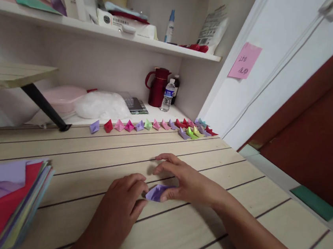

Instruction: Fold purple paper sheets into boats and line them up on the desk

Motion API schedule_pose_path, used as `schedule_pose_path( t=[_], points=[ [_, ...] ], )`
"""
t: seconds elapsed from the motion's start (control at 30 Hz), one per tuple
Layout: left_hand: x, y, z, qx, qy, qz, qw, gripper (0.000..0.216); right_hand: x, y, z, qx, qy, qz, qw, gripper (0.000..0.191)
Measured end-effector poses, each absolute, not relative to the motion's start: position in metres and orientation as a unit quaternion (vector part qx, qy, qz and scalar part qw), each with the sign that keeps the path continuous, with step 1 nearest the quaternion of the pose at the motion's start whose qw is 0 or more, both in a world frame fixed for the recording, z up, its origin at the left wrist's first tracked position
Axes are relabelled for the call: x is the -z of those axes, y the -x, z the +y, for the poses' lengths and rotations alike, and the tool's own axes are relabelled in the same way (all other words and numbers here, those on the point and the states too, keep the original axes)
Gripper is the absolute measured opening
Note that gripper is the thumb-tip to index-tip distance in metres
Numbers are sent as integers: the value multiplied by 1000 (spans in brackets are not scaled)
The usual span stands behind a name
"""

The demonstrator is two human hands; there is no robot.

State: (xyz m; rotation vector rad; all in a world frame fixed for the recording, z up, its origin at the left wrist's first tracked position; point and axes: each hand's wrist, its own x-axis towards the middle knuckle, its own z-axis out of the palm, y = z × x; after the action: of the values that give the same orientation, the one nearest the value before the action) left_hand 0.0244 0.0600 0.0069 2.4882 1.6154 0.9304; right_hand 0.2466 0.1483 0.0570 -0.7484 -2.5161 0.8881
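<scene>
A small purple folded-paper boat [155, 193] lies on the slatted wooden table in front of me, between my two hands. My left hand [124, 199] is at the boat's left tip, fingers loosely bent, with a gap between thumb and forefinger; whether it touches the paper I cannot tell. From the right reaches my right hand [183, 177], its thumb over the boat's right end and its fingers spread above and beyond it. That thumb hides part of the boat.
Small paper boats [129, 126] in several colours line the table's back edge, bunched at the right. A stack of coloured paper [6, 199] lies at left. Behind stand a dark red jug [158, 87] and a water bottle [168, 95]. A black bracket [45, 106] rests at back left.
</scene>
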Motion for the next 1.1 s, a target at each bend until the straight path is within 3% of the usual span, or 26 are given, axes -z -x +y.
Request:
schedule_pose_path(
  t=[0.07,0.3,0.83,1.1],
  points=[
    [-9,-26,60,-302,-801,516,15,38,-58,-246,148,-301,269,-898,176,42],
    [-14,-30,58,-299,-816,494,7,39,-62,-243,144,-288,276,-904,153,31],
    [-14,-31,58,-295,-819,492,-9,39,-57,-236,141,-195,273,-932,139,18],
    [-19,-34,58,-284,-832,477,-1,34,-55,-234,139,-203,266,-929,158,19]
  ],
)
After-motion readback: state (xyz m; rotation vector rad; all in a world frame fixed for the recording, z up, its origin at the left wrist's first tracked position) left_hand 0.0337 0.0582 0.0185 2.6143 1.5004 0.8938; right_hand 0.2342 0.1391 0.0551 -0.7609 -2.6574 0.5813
